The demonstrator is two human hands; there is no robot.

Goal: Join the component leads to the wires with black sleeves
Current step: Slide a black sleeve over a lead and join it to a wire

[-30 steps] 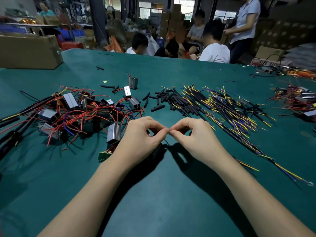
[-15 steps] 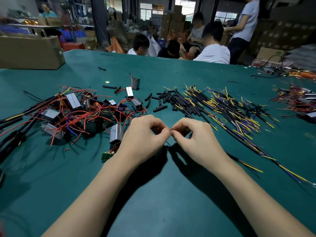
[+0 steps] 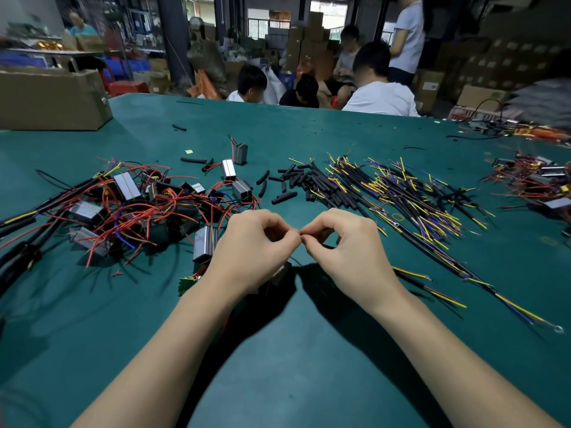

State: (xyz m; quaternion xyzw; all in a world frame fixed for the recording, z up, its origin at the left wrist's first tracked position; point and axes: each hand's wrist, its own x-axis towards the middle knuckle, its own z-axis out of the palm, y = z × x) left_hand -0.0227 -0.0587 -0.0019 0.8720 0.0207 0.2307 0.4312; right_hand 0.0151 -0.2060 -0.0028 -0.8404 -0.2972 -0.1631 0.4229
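Just in front of the loose black sleeves (image 3: pixel 296 183), left hand (image 3: pixel 256 251) and right hand (image 3: pixel 346 245) meet fingertip to fingertip, fingers curled, pinching something too small to identify.

Two hands (image 3: pixel 256 245), one cardboard box (image 3: pixel 52 100).

both bare forearms are stretched forward and angled inward, so that the hands meet at the middle. the left hand (image 3: pixel 253 248) is curled, thumb and forefinger pinched together at their tips. the right hand (image 3: pixel 349 245) is curled likewise. the two pinches are brought tip to tip, touching, with knuckles raised and wrists held low.
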